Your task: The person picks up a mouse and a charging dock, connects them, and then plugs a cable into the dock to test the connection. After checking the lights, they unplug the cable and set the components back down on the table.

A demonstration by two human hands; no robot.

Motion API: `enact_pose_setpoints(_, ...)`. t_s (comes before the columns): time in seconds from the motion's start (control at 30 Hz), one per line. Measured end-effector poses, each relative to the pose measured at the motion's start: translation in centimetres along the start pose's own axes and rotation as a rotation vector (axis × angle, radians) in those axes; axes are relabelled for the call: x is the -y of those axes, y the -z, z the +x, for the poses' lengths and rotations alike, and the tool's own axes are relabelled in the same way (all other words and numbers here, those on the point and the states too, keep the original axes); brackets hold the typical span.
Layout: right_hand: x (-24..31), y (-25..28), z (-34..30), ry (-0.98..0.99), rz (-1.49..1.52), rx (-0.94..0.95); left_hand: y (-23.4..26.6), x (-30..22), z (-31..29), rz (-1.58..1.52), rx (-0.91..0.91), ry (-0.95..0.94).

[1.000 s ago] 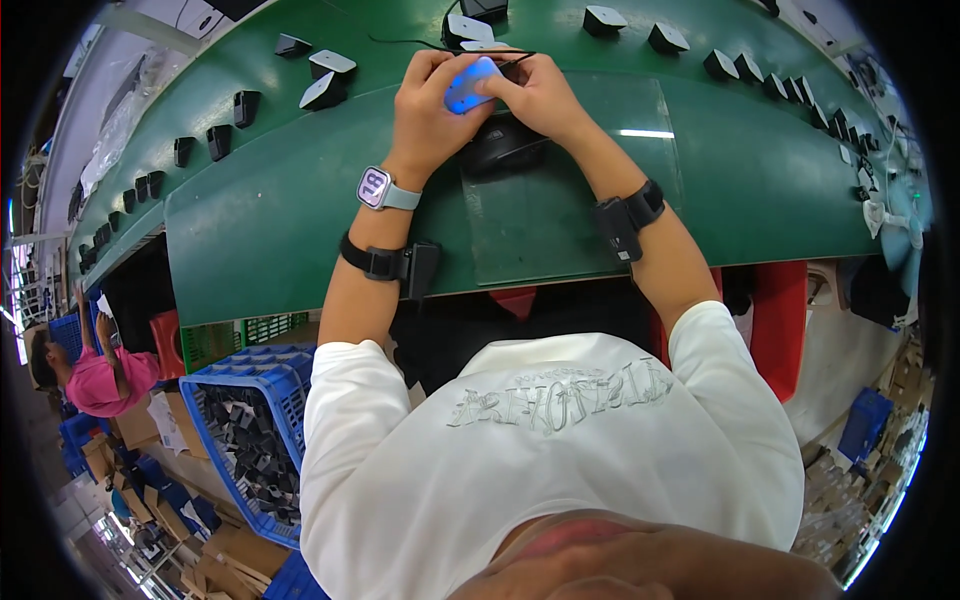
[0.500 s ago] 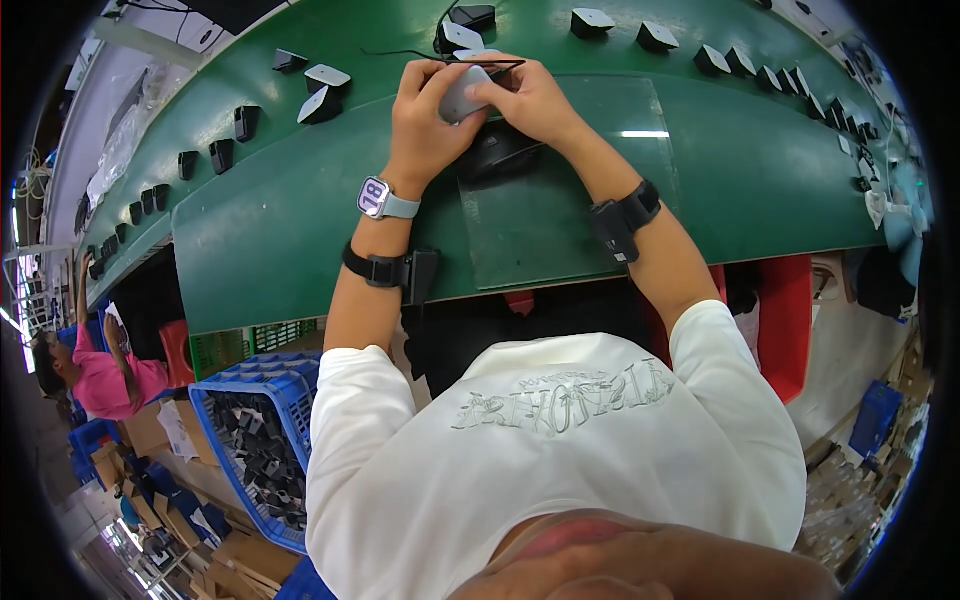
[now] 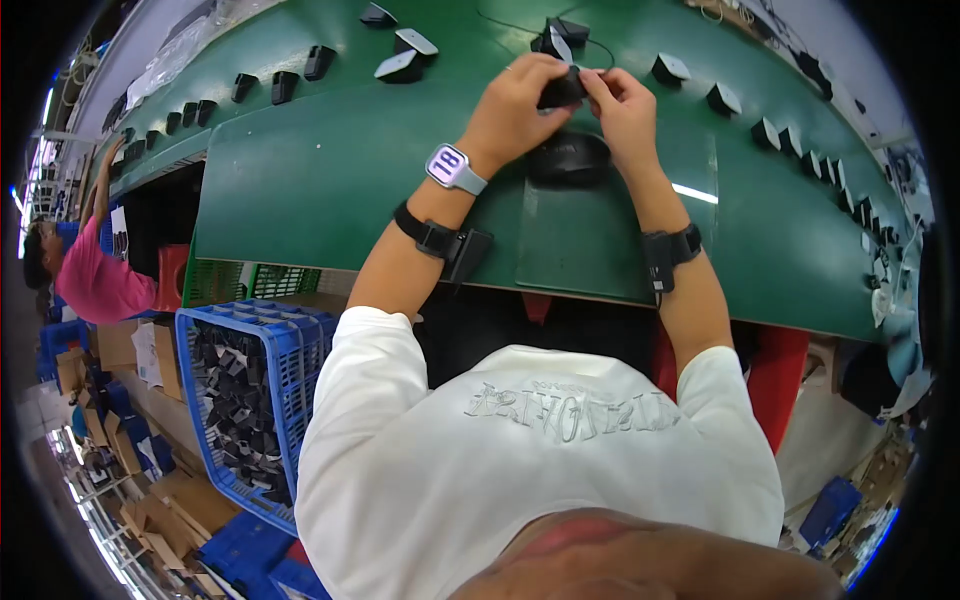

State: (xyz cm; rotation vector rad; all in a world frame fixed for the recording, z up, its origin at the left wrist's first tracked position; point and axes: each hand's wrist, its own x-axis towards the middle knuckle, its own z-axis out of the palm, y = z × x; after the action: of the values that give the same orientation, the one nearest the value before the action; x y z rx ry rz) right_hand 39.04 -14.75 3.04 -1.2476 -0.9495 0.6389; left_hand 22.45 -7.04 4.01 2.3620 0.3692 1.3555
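Above the green table, my left hand (image 3: 515,112) is closed around a small black wedge-shaped device (image 3: 562,90). My right hand (image 3: 628,112) pinches at the device's right side with thumb and forefinger; the exact contact is partly hidden. Just below the hands, a rounded black object (image 3: 568,158) rests on the table. Beyond my fingertips stands a similar device with a white face (image 3: 557,42), next to another black piece (image 3: 572,32). A thin black cable (image 3: 505,20) runs over the table there.
Rows of black devices with white faces line the table (image 3: 400,180), such as one at the right (image 3: 670,69) and a pair at the left (image 3: 402,66). A blue crate (image 3: 290,350) of black parts stands at lower left. A person in pink (image 3: 100,275) is at far left.
The device in my hands has turned: its white face showed before, and now its black side does. My view has shifted, so hands and table appear farther right. My right hand has moved to the device's side.
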Motion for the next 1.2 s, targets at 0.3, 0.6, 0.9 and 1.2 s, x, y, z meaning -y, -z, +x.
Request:
enact_pose_setpoints(0.3,3.5,8.5,5.5,-0.186,-0.245,-0.035,7.8,6.9,1.0,0.303,-0.477,0.247)
enact_pose_setpoints(0.6,4.4,-4.2,4.4,0.548,-0.939,0.097,11.9,16.7,-4.8,0.549,-0.794,0.651)
enact_pose_setpoints(0.9,-6.3,-19.7,16.8,0.538,-1.010,0.888,9.6,16.4,-3.2,1.018,-0.528,0.519)
enact_pose_setpoints(1.2,1.4,-13.9,10.3,-0.104,-0.258,0.656,7.3,7.7,0.4,-0.075,-0.266,0.206)
